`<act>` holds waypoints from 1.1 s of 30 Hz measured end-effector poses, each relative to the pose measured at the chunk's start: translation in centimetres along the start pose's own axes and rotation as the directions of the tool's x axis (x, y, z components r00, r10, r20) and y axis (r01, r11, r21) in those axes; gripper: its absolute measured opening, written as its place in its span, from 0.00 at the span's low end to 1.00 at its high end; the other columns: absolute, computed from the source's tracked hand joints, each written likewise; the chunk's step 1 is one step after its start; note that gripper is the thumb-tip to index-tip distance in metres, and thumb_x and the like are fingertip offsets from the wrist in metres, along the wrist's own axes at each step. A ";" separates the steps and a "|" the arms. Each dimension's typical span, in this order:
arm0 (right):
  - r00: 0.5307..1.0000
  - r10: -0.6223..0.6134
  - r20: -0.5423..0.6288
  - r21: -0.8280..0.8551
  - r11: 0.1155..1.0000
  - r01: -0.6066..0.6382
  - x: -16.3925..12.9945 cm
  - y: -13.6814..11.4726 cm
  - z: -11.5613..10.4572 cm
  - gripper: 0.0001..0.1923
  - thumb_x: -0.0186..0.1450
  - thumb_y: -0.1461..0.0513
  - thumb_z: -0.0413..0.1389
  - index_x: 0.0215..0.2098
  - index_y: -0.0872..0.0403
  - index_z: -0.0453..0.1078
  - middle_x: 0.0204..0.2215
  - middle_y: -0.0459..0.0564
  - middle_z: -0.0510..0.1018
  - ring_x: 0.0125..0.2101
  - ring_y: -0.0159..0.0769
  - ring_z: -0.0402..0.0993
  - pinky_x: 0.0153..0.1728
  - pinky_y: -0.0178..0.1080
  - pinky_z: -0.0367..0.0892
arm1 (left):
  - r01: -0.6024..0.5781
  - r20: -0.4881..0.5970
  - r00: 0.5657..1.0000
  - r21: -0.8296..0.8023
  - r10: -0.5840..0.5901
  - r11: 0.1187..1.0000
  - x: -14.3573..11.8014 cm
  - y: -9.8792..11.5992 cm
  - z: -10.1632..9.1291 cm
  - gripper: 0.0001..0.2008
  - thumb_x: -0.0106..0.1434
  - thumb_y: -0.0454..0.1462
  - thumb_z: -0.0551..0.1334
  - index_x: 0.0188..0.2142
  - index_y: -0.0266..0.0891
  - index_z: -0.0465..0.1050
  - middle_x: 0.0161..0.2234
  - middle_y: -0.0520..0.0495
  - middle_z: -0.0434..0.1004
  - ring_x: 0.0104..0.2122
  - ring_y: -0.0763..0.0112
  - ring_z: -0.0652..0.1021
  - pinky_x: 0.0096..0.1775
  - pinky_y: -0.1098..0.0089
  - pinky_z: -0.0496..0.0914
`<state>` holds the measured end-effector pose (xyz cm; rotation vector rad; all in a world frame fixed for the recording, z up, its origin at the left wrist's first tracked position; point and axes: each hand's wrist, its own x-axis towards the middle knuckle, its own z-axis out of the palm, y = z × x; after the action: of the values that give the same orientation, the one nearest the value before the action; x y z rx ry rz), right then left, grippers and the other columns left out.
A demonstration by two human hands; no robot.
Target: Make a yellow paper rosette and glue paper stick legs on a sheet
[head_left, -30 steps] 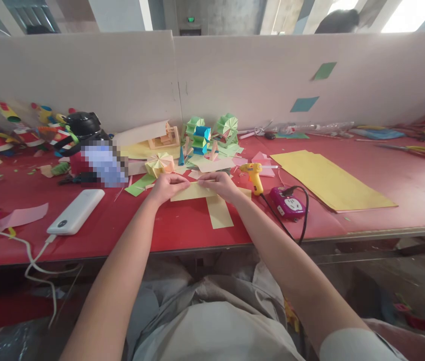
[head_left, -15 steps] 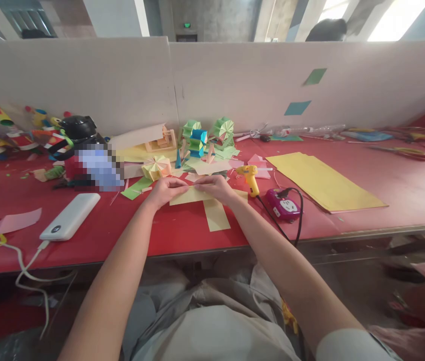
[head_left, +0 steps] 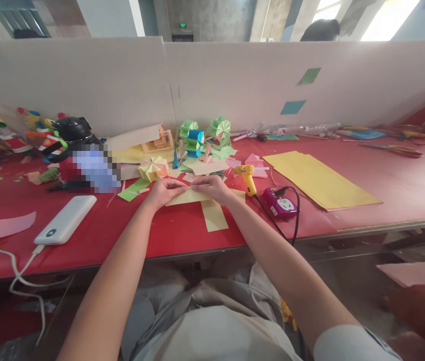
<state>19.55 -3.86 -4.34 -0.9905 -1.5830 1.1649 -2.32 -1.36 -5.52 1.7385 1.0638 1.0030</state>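
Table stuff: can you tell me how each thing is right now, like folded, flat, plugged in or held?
Yellow paper strip: pinched along its top edge by the left hand and right hand.
Second yellow strip: lying flat.
Glue gun: standing, untouched.
Purple power socket: black cord plugged in.
White power bank: lying flat, cable attached.
Yellow sheets: flat, stacked.
Paper fan: folded.

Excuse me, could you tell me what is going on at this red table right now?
A person seated at the red table is working a strip of pale yellow paper with both bare hands. The left hand and right hand pinch its upper edge side by side, while a second yellow strip lies beneath it. A yellow glue gun stands just to the right, and folded paper fans crowd the back.
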 end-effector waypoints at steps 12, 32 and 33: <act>1.000 -0.009 0.009 0.004 1.000 0.009 0.4 0.5 -0.2 0.16 0.53 0.52 0.68 0.34 0.54 0.82 0.37 0.51 0.83 0.40 0.40 0.77 0.44 0.41 0.68 | 0.027 -0.025 0.999 -0.004 -0.028 1.000 -0.1 0.2 -0.2 0.20 0.49 0.52 0.74 0.35 0.40 0.84 0.36 0.43 0.85 0.39 0.59 0.81 0.45 0.62 0.74; 0.999 0.050 0.004 0.015 0.999 -0.050 0.1 0.0 -0.2 0.17 0.52 0.52 0.67 0.35 0.55 0.82 0.35 0.50 0.82 0.34 0.35 0.73 0.36 0.37 0.65 | 0.044 -0.037 0.998 0.008 -0.044 0.999 -0.4 1.1 -0.2 0.20 0.47 0.51 0.75 0.34 0.40 0.84 0.35 0.42 0.85 0.39 0.56 0.81 0.43 0.61 0.74; 0.999 0.053 0.006 0.011 0.999 -0.053 0.2 0.0 -0.2 0.17 0.53 0.52 0.67 0.35 0.55 0.82 0.35 0.50 0.82 0.34 0.34 0.73 0.36 0.37 0.65 | 0.033 -0.043 0.999 0.026 -0.032 0.999 -0.4 1.0 -0.1 0.20 0.47 0.51 0.75 0.34 0.40 0.84 0.35 0.42 0.85 0.39 0.56 0.82 0.43 0.61 0.74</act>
<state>19.73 -3.65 -4.31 -1.0285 -1.5614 1.2126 -2.33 -1.99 -4.63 1.7227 1.1336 1.0132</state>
